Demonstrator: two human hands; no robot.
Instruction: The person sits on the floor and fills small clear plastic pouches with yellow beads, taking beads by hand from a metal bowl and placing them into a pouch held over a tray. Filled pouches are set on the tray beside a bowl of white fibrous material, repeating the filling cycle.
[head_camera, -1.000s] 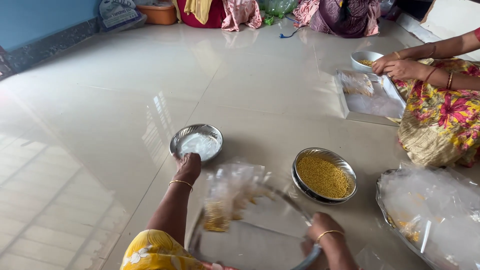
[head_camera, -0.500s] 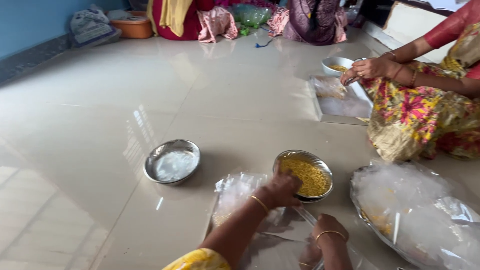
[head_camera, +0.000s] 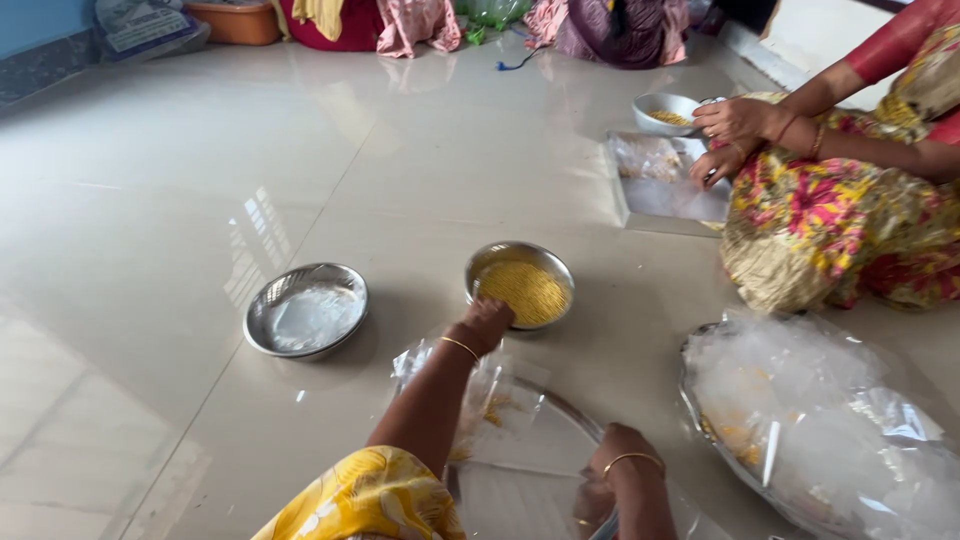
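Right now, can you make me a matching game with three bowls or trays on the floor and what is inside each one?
Things:
1. steel bowl by the person's left hand
2. steel bowl on the left
3. big round tray on the right

What is inside:
A. heap of clear plastic bags
B. yellow grains
C. a little white stuff on the bottom, too faint to tell what

Pairs: 1-B, 2-C, 3-A
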